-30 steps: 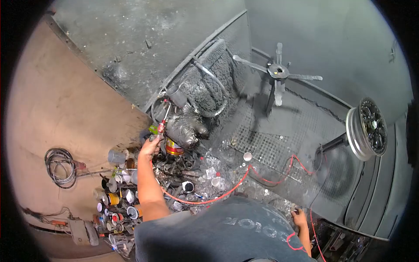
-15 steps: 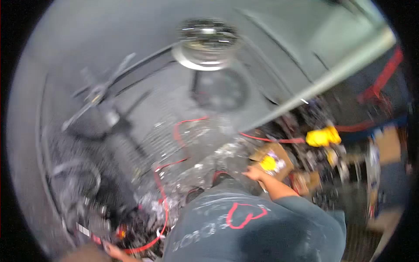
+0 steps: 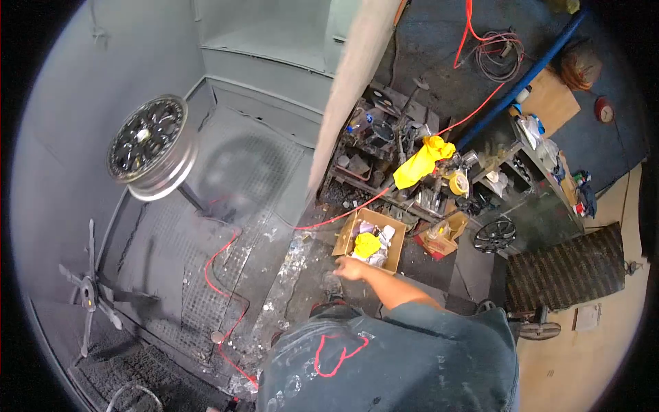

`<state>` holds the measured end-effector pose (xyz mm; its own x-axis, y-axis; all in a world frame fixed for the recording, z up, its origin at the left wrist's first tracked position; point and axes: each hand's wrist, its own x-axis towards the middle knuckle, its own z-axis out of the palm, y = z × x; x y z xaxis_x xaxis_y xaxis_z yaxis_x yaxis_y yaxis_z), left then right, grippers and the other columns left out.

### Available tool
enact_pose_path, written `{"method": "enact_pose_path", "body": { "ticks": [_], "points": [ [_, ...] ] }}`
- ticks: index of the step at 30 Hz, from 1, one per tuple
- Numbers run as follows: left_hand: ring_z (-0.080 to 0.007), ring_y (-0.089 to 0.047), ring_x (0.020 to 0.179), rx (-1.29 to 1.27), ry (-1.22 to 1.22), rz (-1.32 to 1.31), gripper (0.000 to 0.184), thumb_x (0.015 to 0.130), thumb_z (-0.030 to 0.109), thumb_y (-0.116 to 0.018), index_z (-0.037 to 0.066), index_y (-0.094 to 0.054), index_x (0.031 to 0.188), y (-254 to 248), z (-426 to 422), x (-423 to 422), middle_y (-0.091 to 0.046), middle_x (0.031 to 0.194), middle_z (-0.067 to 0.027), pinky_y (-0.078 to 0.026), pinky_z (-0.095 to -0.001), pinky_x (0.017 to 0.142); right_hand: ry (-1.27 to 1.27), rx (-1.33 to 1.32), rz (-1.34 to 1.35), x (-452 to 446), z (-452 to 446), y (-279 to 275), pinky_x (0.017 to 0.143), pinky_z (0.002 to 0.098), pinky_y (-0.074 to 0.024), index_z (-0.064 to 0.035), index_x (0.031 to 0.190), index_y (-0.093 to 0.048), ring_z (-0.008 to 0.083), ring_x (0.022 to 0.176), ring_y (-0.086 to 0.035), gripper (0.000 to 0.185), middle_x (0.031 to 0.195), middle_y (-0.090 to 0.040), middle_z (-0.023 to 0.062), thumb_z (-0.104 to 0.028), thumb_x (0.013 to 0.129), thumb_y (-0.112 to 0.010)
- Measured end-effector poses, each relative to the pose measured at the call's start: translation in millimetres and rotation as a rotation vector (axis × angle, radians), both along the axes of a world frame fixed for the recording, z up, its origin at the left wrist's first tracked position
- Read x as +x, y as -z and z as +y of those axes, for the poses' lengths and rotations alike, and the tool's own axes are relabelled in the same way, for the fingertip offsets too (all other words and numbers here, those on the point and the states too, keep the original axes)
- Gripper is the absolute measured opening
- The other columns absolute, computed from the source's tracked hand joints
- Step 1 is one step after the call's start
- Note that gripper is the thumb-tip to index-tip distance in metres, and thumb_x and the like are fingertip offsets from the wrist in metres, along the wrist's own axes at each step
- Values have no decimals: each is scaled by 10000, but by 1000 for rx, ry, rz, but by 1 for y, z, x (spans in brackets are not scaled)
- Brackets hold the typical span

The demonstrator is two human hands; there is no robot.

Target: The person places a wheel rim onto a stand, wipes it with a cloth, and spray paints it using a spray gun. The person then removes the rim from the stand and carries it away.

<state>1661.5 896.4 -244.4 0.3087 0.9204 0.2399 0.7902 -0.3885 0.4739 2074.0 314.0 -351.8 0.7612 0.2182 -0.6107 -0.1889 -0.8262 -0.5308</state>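
Note:
My right hand (image 3: 351, 268) is at the lower middle, beside the near left edge of a cardboard box (image 3: 392, 255). Its fingers are loosely apart and nothing shows between them. The box holds a bright yellow cloth (image 3: 366, 244) and crumpled pale material. My left hand is out of view, below the bottom edge. A red hose (image 3: 238, 312) winds over the dirty floor left of my body.
A multi-spoke wheel (image 3: 147, 141) is mounted on a stand at upper left, above a metal cross-shaped stand (image 3: 88, 294). A cluttered bench with yellow cloth (image 3: 420, 165) stands beyond the box. Farther right are a loose wheel (image 3: 495, 235) and a dark patterned mat (image 3: 570, 275).
The view has swung right, bringing the bench and box in. My left hand, earlier on a red-handled tool, has left the view. My right hand now appears near the box.

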Motion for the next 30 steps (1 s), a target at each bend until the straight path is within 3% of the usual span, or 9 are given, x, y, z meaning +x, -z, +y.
{"method": "enact_pose_path", "body": {
  "ticks": [2,5,6,8,9,15,20,26,30],
  "points": [
    [-360,-580,1117,-295,462,-125,510,1023,402,-614,-43,-596,1272,92,-42,39,-613,1209,-224,-460,-455,1020,196,-8,-46,41,-66,6,946,461,-532,5,1295,-648,366,1096,-689,567,1173,-710,258,-412,913,-691],
    [-339,-606,1118,-877,770,203,485,1013,369,-636,-34,-604,1282,59,-164,129,-641,1211,-214,-477,-437,997,662,-31,-328,106,-185,8,838,470,-547,3,1060,-736,353,966,-708,351,1025,-729,243,-275,845,-714],
    [-332,-615,1119,-946,834,284,478,1009,357,-643,-31,-607,1285,51,-190,146,-650,1211,-211,-483,-431,990,536,-238,-1005,147,-265,120,785,479,-536,23,1068,-705,332,876,-697,302,912,-727,192,-213,880,-688],
    [-317,-632,1119,-1014,902,390,464,1003,335,-657,-25,-613,1292,44,-219,166,-668,1212,-204,-495,-419,975,1358,473,-553,164,-254,-54,751,404,-530,36,1235,-607,231,836,-643,421,887,-683,107,-146,880,-743],
    [-310,-641,1120,-1027,905,429,458,1000,324,-665,-22,-616,1295,38,-223,171,-677,1213,-201,-501,-413,967,1251,75,-859,185,-302,-3,811,389,-539,37,1260,-594,242,869,-650,501,950,-683,125,-151,841,-792],
    [-218,-721,966,-872,769,441,351,969,155,-709,-24,-656,1267,21,-183,168,-761,1042,-143,-556,-342,848,1019,106,-547,263,-405,-18,892,371,-528,6,1234,-666,247,994,-666,489,1088,-717,118,-255,847,-810],
    [-202,-699,1023,-1043,601,305,374,980,157,-701,-45,-634,1287,31,-176,178,-735,1130,-149,-546,-329,905,1495,820,-625,277,-432,-149,777,391,-508,-68,1183,-686,228,902,-658,379,1072,-712,76,-288,885,-767],
    [-237,-685,1126,-1072,896,462,429,958,205,-707,-8,-633,1324,23,-228,241,-729,1208,-182,-528,-359,963,1203,1104,-1256,240,-478,-323,855,372,-577,7,1172,-712,222,935,-704,281,1078,-745,110,-9,892,-727],
    [-269,-683,1174,-993,1051,579,503,909,300,-696,112,-642,1373,22,-240,279,-735,1234,-131,-511,-382,1003,1019,1183,-1379,136,-400,-436,942,475,-581,21,1319,-600,326,1066,-702,353,1251,-679,193,-138,1005,-623]
  ]
}}
